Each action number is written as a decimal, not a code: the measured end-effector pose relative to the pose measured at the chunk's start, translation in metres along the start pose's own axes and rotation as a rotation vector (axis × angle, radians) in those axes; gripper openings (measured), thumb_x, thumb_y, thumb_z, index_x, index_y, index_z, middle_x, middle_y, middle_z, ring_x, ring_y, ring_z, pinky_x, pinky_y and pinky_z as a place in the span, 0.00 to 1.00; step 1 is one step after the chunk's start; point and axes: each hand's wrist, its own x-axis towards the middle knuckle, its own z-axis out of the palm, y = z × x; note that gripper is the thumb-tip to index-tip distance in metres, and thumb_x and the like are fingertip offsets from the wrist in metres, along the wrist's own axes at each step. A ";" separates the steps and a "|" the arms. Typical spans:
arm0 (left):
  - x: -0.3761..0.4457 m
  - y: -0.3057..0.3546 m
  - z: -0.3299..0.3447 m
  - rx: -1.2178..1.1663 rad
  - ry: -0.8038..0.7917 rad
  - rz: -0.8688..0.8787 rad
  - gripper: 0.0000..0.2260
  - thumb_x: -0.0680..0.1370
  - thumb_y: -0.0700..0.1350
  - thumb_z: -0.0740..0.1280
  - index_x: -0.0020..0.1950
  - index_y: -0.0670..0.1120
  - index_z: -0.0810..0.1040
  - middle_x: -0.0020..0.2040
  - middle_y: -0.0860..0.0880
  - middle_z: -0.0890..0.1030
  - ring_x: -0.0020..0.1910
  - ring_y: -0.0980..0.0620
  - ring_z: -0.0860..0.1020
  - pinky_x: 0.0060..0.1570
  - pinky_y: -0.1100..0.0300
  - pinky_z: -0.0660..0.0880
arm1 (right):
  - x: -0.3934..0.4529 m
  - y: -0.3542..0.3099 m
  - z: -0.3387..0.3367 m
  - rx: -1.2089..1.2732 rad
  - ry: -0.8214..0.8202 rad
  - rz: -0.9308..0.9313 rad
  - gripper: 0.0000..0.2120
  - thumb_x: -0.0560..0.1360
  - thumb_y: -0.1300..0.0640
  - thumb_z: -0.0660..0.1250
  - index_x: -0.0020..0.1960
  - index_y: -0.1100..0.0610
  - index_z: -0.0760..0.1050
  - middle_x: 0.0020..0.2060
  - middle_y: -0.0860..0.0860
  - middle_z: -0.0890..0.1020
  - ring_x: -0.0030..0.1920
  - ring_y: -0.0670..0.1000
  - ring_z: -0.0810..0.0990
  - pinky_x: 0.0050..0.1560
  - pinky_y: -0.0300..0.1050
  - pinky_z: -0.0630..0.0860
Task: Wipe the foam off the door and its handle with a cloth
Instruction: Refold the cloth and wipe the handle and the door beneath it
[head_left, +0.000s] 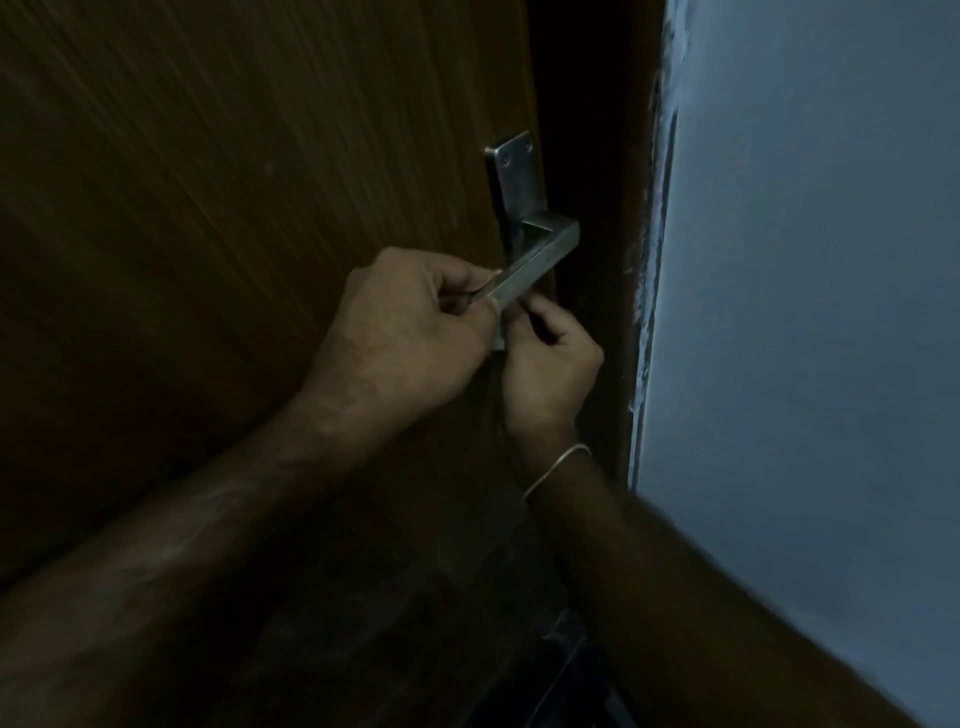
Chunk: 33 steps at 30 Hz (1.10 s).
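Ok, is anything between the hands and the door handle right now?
Nothing visible. The left hand already grips the free end of the metal handle, and the right hand is closed just below the lever by the door edge. No cloth or foam can be made out in this dim view.

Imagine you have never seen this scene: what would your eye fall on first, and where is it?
The metal handle on the brown wooden door gleams at centre, with the left hand closed round its free end. The right hand sits just below it, a thin bracelet on that wrist. The pale blue wall fills the right side.
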 end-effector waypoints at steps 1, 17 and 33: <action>0.000 -0.002 0.001 0.005 0.004 0.013 0.13 0.78 0.47 0.69 0.62 0.55 0.81 0.53 0.59 0.82 0.45 0.69 0.77 0.34 0.83 0.69 | -0.003 0.003 0.000 0.092 0.027 0.100 0.10 0.75 0.64 0.70 0.54 0.55 0.82 0.51 0.49 0.84 0.53 0.45 0.83 0.50 0.34 0.80; -0.001 -0.001 -0.001 0.068 0.005 0.126 0.11 0.78 0.47 0.68 0.60 0.56 0.80 0.48 0.61 0.80 0.43 0.67 0.78 0.33 0.73 0.75 | 0.032 -0.023 -0.004 -0.010 -0.001 -0.008 0.11 0.76 0.65 0.67 0.58 0.58 0.81 0.45 0.45 0.83 0.43 0.37 0.82 0.43 0.32 0.80; 0.000 0.004 -0.005 0.088 -0.036 0.057 0.11 0.78 0.46 0.69 0.60 0.56 0.80 0.46 0.60 0.79 0.41 0.64 0.78 0.31 0.77 0.72 | 0.049 -0.035 -0.019 -0.247 -0.089 -0.052 0.13 0.78 0.63 0.65 0.58 0.51 0.81 0.50 0.45 0.84 0.48 0.40 0.81 0.44 0.32 0.80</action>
